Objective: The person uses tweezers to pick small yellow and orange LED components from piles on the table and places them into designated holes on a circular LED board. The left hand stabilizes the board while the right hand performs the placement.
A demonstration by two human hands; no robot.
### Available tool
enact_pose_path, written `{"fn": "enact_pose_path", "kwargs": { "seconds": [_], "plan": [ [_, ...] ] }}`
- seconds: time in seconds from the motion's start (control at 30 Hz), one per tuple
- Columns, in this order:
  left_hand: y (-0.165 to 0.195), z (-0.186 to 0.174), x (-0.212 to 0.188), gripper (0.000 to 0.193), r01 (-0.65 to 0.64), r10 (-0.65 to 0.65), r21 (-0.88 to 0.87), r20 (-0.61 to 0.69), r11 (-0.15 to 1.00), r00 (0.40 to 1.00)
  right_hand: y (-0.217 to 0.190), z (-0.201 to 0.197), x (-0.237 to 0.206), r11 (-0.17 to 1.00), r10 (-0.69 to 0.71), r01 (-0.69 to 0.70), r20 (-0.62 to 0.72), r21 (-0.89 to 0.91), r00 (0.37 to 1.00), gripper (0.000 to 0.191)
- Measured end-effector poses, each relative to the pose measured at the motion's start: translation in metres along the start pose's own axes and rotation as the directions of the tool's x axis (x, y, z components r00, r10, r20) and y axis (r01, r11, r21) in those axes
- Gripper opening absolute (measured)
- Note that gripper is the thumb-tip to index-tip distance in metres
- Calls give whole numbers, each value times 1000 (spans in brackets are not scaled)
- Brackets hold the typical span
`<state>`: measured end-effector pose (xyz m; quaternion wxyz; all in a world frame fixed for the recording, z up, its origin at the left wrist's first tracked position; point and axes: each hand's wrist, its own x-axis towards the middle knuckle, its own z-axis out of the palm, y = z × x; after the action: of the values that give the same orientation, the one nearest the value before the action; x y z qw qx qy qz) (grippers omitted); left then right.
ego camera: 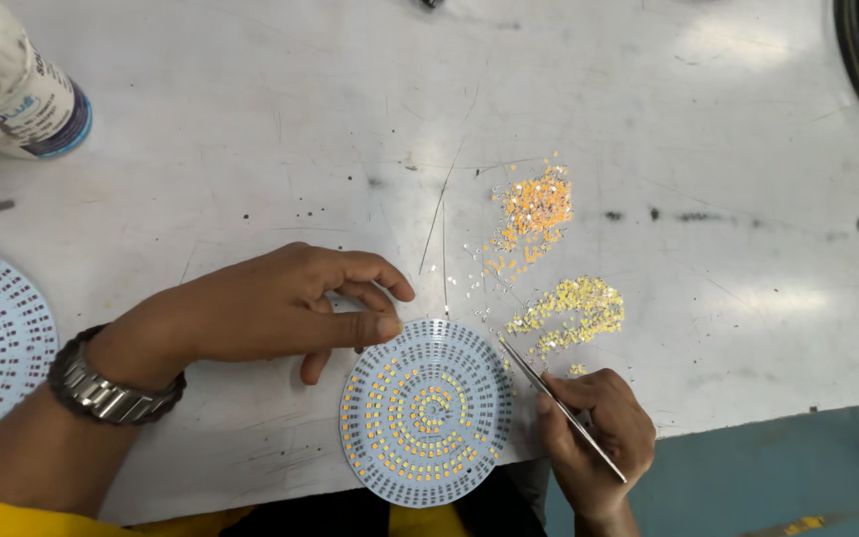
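While the left hand [270,303] is steadying the round circuit board [428,413] at the table [251,129] edge with loosely curled fingers, the right hand [594,428] is pinching tweezers [559,406] beside yellow chips [574,308].

Left hand [280,303] steadying round board [428,413], right hand [597,428] gripping tweezers [559,406]

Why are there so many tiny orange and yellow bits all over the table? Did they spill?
They lie loose in two heaps, an orange pile and a yellow pile, with stray bits scattered between them. That looks messy, but it may be deliberate. The round board hangs slightly over the table edge.
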<state>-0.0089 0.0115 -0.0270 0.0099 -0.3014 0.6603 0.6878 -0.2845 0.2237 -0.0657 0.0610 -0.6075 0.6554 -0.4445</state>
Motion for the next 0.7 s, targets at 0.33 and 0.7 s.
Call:
{"fn": "enact_pose_path", "kwargs": {
  "seconds": [0.33, 0.7],
  "plan": [
    [-9, 2, 9, 57, 139, -140, 33, 31, 990, 990, 14, -43, 18, -418, 551, -266, 475, 869, 686, 14],
    [-7, 1, 11, 58, 172, -173, 24, 16, 985, 985, 19, -40, 18, -489, 561, -227, 503, 842, 658, 17]
  ]
}}
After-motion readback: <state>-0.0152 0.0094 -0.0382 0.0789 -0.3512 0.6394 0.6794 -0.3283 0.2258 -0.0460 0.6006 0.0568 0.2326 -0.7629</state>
